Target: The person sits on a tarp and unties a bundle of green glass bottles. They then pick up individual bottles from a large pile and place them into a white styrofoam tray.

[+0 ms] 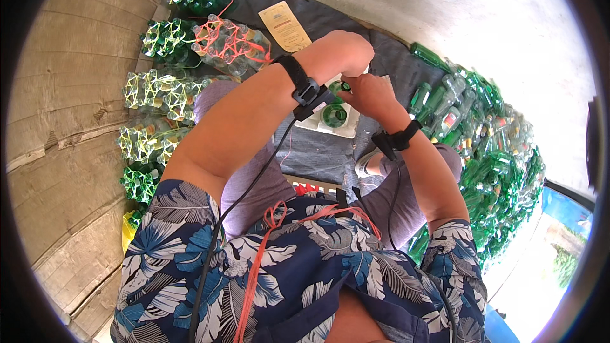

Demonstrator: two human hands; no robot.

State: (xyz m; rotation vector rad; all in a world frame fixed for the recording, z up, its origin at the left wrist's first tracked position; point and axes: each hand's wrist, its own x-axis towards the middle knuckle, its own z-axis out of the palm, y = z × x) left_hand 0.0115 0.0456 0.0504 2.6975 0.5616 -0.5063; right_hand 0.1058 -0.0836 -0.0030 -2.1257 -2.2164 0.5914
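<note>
My left hand [350,52] is curled in a loose fist, its fingers mostly hidden from above. Just below it, touching or nearly so, is my right hand [371,94], with bent fingers and its thumb beside a green glass bottle [337,87]. Whether either hand grips anything cannot be made out. A second green glass bottle [334,115] stands mouth up in front of the first. Both bottles are over a whitish board [350,127] on the floor, partly covered by my left forearm.
Bottle bundles tied with yellow-green cord [159,90] and a pink-tied bundle [233,40] line the left. Loose bottles [491,152] heap up on the right. A printed paper [285,26] lies on the dark floor sheet [329,9]. Pink twine [257,267] hangs over my shirt; cables run from both wrist straps.
</note>
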